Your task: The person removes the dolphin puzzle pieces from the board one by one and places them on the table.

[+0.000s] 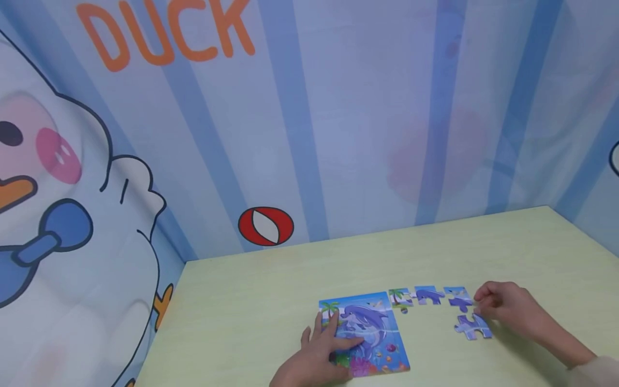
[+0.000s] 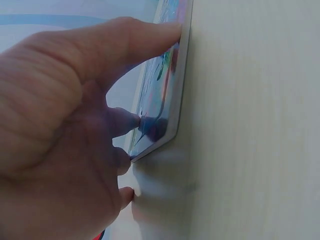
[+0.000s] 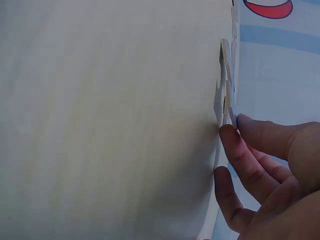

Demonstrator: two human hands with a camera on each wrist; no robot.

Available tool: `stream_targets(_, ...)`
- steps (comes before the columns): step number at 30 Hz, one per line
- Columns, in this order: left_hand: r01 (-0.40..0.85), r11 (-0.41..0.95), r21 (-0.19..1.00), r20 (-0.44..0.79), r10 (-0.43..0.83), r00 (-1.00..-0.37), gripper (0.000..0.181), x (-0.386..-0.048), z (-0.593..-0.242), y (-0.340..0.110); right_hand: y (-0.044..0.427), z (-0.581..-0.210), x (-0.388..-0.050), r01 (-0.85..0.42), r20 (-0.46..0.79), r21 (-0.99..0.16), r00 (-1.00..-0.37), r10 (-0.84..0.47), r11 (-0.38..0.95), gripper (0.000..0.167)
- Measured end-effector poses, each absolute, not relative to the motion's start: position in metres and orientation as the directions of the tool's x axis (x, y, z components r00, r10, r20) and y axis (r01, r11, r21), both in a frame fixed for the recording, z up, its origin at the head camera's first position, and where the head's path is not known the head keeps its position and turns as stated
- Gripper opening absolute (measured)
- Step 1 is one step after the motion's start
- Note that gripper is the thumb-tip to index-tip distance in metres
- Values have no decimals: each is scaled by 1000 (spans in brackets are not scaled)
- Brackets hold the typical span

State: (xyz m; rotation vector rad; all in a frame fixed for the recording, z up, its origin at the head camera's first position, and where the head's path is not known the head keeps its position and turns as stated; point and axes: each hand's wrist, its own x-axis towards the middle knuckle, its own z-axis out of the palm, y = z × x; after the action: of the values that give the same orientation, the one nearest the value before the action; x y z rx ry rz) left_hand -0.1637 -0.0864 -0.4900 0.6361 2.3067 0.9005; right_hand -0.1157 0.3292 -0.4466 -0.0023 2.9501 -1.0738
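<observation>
A dolphin picture board (image 1: 387, 349) lies on the pale table, with the left hand (image 1: 314, 352) spread over its left part, fingers extended. In the left wrist view the thumb of the left hand (image 2: 75, 100) rests on the board (image 2: 172, 100) near its edge. The right hand (image 1: 517, 312) pinches a purple-blue puzzle piece (image 1: 466, 325) at its right side. From the right wrist view, the right hand (image 3: 270, 165) holds that piece (image 3: 228, 85) between thumb and finger, tilted a little off the table. Just above it lies a piece with a purple tail (image 1: 459, 293).
A palm tree piece (image 1: 398, 296) and a dolphin head piece (image 1: 426, 295) lie in a row right of the board's top edge. Behind the table (image 1: 251, 279) hangs a blue striped cloth (image 1: 358, 134) with duck and ball prints.
</observation>
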Motion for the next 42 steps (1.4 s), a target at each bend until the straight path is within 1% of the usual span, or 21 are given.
stream_targets(5, 202, 677, 708, -358, 590, -724, 60, -146, -452, -83, 333, -448, -115, -20, 21, -621, -1000, -8, 784, 12)
stream_targets(10, 184, 685, 705, -355, 566, -744, 58, -139, -439, -82, 334, -448, -116, -29, 39, -600, -999, -6, 799, 11)
stream_targets(12, 181, 685, 706, -348, 558, -753, 56, -139, -440, -81, 332, -446, -116, -26, 50, -592, -999, 5, 806, 9)
stream_targets(16, 184, 689, 701, -352, 558, -751, 56, -140, -441, -82, 322, -439, -116, -69, 115, -577, -993, -3, 814, 6)
stream_targets(21, 193, 698, 690, -361, 563, -744, 55, -141, -439, -82, 301, -429, -116, -151, 178, -577, -982, -57, 803, 6)
stream_targets(27, 227, 693, 684, -359, 591, -722, 50, -146, -442, -89, 274, -420, -121, -211, 199, -604, -974, -111, 769, 5)
stream_targets(30, 250, 683, 687, -346, 609, -714, 54, -148, -441, -92, 261, -418, -123, -237, 204, -613, -969, -138, 753, 8)
stream_targets(33, 276, 672, 687, -317, 619, -718, 62, -149, -440, -95, 249, -416, -125, -267, 212, -612, -962, -171, 745, 10)
stream_targets(35, 295, 660, 691, -290, 627, -723, 64, -150, -441, -96, 240, -416, -128, -288, 219, -603, -957, -192, 744, 11)
stream_targets(39, 315, 650, 691, -256, 628, -735, 64, -150, -441, -98, 225, -417, -131, -351, 243, -568, -936, -256, 745, 14)
stream_targets(42, 318, 648, 692, -236, 619, -749, 63, -149, -440, -98, 215, -417, -133, -360, 217, -560, -933, -287, 746, 13)
